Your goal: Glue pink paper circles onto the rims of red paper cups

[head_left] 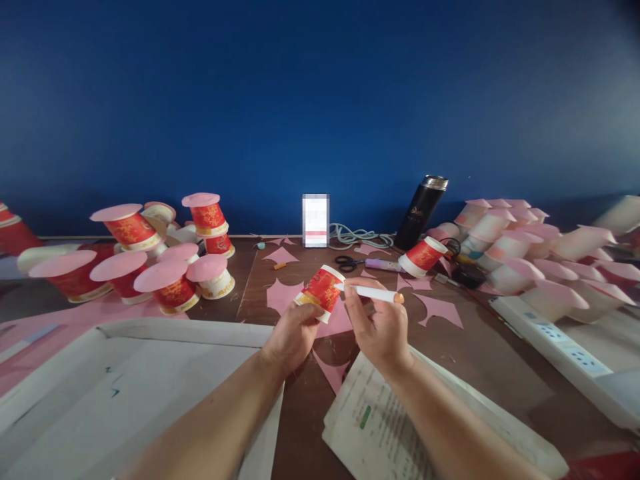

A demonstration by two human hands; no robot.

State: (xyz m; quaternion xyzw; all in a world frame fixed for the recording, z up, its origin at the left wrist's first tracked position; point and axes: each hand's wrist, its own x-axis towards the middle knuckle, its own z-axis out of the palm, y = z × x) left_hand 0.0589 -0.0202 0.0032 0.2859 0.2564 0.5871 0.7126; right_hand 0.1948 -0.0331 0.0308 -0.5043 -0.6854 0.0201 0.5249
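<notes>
My left hand (299,333) is closed around a red paper cup (323,288) with gold patterns, tilted with its white rim toward the right. In my right hand (381,327) is a white pen-shaped tube (373,293) with an orange end, and its tip meets or nearly meets the cup's rim. Pink paper scraps (285,297) lie beneath and around the cup. Another red paper cup (423,256) leans on its side beyond my right hand. Black-handled scissors (345,263) and a purple tube (383,265) lie behind the hands.
Red cups with pink paper discs (167,275) crowd the left; white cups with pink tops (520,247) are piled right. A white tray (190,333), a booklet (360,407), a power strip (565,347), a leaning black bottle (421,213) and a phone (316,220) surround the workspace.
</notes>
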